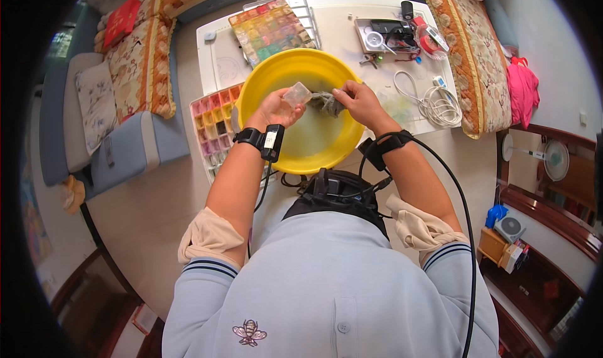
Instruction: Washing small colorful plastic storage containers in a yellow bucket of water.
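Note:
Over the yellow plastic basin (325,162), my left hand (278,109) holds a small clear plastic box (297,94), palm turned up. My right hand (358,101) pinches a wet grey cloth (328,104), which hangs close to the box's right side. Cloudy water (308,134) lies in the bottom of the basin. Left of the basin sits a tray of small coloured compartments (214,122), partly hidden by the basin. Behind the basin, another tray with many coloured cells (273,28) rests on a clear plastic case (306,9).
The white table (330,23) also bears a box of black devices and cords (386,35), a red spool (427,43), a coiled white cable (438,106) and a black cylinder (407,10). Black cables run from my wrist straps. Sofas with patterned covers (471,66) flank the table.

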A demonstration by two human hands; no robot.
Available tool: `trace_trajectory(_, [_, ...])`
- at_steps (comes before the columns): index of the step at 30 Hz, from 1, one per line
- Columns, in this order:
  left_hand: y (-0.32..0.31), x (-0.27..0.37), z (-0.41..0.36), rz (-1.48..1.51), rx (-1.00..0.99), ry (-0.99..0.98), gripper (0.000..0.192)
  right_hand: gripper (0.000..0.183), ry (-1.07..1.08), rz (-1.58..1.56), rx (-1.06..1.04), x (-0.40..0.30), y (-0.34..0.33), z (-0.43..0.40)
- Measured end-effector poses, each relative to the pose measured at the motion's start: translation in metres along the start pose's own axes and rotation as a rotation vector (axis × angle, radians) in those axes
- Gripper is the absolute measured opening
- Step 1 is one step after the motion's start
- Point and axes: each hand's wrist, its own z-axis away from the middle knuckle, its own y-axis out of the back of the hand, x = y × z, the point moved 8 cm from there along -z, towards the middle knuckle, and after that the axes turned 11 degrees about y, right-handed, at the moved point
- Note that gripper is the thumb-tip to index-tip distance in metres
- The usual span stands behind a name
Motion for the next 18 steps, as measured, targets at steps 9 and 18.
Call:
trace_trajectory(9, [0.028,0.053,0.052,-0.83,0.971,-0.76,0.044,0.029,-0.019,0.016,-0.04,-0.001,-0.006,0.001])
trace_trajectory(18, [-0.025,0.037,0.042,-2.023,1.455,-1.057,0.018,0.027,-0.034,0.013,-0.049,-0.01,-0.008,0.006])
